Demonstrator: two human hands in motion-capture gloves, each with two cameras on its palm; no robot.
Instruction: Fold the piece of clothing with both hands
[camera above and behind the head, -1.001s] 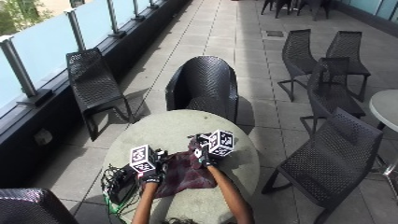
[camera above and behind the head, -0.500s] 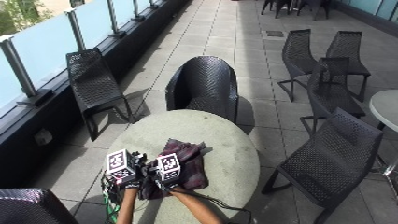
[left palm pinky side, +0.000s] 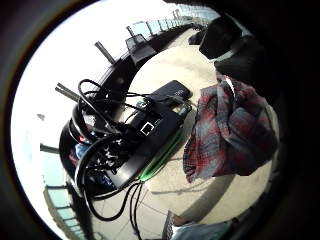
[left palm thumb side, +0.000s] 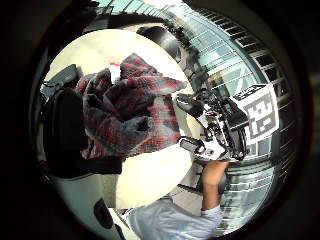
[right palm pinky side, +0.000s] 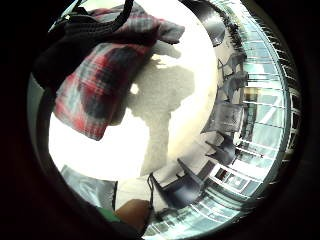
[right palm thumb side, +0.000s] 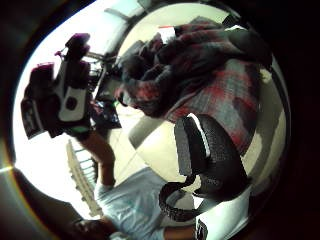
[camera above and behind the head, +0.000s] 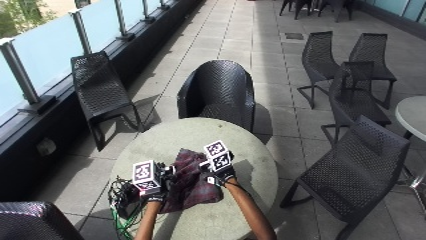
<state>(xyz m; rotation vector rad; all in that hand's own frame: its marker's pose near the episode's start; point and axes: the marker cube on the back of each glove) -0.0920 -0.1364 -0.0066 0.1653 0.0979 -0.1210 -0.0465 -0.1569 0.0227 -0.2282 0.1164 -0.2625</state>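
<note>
On the round counter (camera above and behind the head: 256, 165) lies a dark red plaid garment (camera above and behind the head: 190, 182), bunched up near the person's edge. Just beside it, at the left, sits a black box (left palm pinky side: 145, 145) with tangled cables (camera above and behind the head: 123, 197). The left hand (camera above and behind the head: 156, 187) grips the cloth's left side, the right hand (camera above and behind the head: 219, 172) pinches its upper right part. Dark chairs (camera above and behind the head: 219, 92) stand around the counter.
</note>
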